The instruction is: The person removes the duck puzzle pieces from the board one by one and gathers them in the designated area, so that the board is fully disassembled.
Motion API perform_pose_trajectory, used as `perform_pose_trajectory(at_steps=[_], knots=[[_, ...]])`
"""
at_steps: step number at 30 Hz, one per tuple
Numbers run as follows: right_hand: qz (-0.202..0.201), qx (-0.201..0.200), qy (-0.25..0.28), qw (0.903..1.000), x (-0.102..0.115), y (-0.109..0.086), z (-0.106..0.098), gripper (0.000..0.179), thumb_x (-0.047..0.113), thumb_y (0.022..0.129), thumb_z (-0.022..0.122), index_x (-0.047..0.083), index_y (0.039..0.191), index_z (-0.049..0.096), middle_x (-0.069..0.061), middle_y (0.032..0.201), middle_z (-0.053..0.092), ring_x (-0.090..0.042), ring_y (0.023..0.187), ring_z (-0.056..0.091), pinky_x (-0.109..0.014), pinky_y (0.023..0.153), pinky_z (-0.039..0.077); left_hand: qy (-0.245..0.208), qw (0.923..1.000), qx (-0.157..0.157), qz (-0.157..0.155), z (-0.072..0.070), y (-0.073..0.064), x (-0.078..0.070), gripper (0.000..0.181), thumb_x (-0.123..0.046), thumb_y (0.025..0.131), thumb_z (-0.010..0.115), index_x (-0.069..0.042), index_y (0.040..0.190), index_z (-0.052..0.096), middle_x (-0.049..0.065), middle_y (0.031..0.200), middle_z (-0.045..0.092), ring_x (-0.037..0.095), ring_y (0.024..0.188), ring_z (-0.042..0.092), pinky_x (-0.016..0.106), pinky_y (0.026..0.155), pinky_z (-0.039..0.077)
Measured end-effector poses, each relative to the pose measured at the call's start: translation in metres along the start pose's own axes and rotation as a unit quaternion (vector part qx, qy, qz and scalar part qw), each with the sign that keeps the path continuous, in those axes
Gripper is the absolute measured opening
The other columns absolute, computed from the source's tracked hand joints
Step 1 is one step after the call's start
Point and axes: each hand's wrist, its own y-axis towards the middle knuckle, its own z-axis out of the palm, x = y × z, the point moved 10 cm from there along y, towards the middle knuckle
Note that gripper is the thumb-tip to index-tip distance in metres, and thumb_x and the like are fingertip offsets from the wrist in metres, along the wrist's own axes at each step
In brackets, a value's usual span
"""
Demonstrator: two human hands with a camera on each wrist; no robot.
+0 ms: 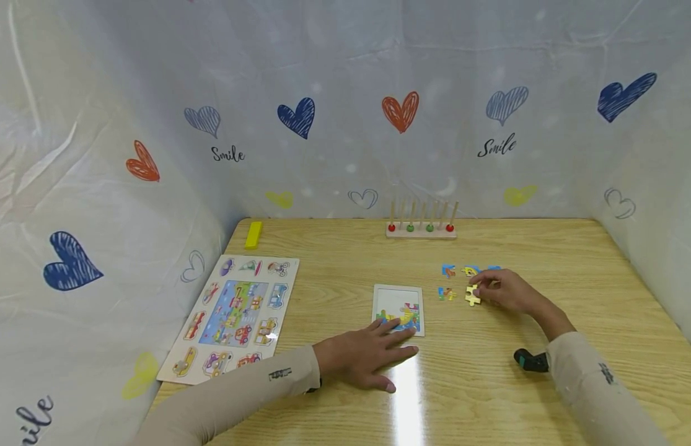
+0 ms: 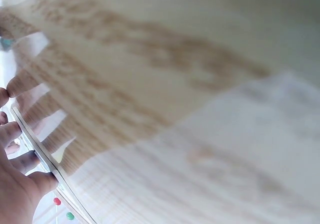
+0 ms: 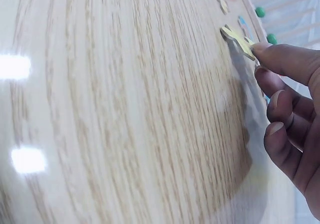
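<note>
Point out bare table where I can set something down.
Free: between the vehicle puzzle board and jigsaw tray; between the yellow block and bead peg rack; between the right hand and right curtain. Crowded: around that hand, among the loose jigsaw pieces.

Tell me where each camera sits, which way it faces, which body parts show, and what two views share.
Head: worn on the head, facing forward and down over the table and puzzle tray; both sleeves, left hand and right hand show.
Left wrist: on that wrist, looking low across the table along the puzzle tray's edge; left hand at left.
Right wrist: on that wrist, looking across the table at a yellow puzzle piece; right hand at right.
Shared: both wrist views catch the bead rack.
</note>
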Motion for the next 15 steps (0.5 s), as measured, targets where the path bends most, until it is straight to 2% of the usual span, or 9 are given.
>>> perform_pose_trajectory(at_steps=[5, 15], knots=[[-0.005, -0.008, -0.014, 0.9999, -0.0023, 0.0013, 0.0007, 0.015, 0.008, 0.096, 0.067, 0.000, 0.109, 0.070, -0.007, 0.086, 0.064, -0.008, 0.060, 0.051, -0.026, 0.052, 0.046, -0.006, 1.0000, -0.001, 0.006, 0.0006, 0.0006, 0.0000, 0.077, -0.065, 0.102, 0.031, -0.024, 0.163, 0.012, 0.008, 0.171, 0.000, 0.038, 0.156, 0.006, 0.054, 0.124, 0.017], [0.005, -0.005, -0.035, 0.9994, -0.0047, 0.0030, -0.0001, 0.020, 0.010, 0.097, 0.067, -0.001, 0.114, 0.069, -0.010, 0.093, 0.065, -0.006, 0.067, 0.052, -0.025, 0.055, 0.047, -0.002, 1.0000, 0.002, -0.002, 0.0025, 0.0011, 0.0018, 0.077, -0.067, 0.101, 0.029, -0.025, 0.163, 0.011, 0.006, 0.171, -0.001, 0.037, 0.156, 0.004, 0.054, 0.124, 0.016]])
